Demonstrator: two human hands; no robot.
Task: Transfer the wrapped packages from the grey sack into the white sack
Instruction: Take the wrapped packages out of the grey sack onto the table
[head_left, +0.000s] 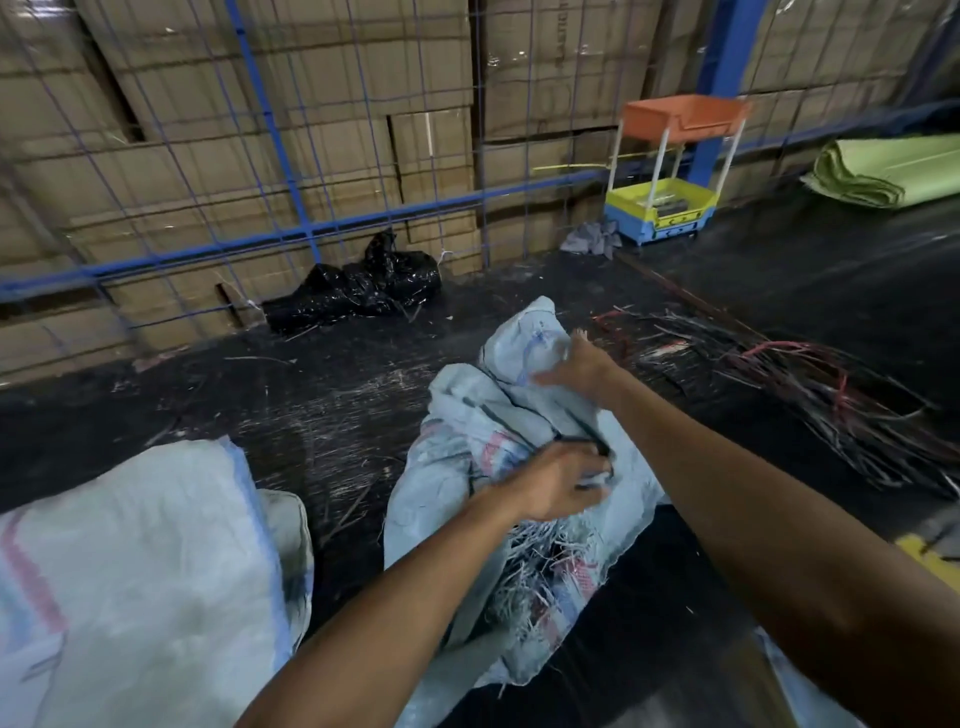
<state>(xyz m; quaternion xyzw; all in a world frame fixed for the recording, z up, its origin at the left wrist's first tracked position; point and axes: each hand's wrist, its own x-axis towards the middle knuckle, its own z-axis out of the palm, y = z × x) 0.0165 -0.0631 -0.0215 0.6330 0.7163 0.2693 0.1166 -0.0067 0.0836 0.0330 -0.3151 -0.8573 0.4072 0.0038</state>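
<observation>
Hands, left (558, 483) gripping, right (576, 364) spread, on grey sack (457, 467).

I am seeing my left hand (558, 480) gripping the crumpled grey sack (498, 431) at frame centre, while my right hand (576, 364) is touching its upper fold.

Dim, flat indoor light fills the scene, with no clear source and only soft, faint shadows. The dark floor (322, 415) shows pale streaky sheen, and the black plastic bag (363, 286) carries small glints. The whole picture is soft and slightly smeared; the right hand (576, 364) and left hand (556, 483) blur at the fingers. Wide-angle distortion bends the blue wire fence (270, 135) and stretches the edges.
</observation>
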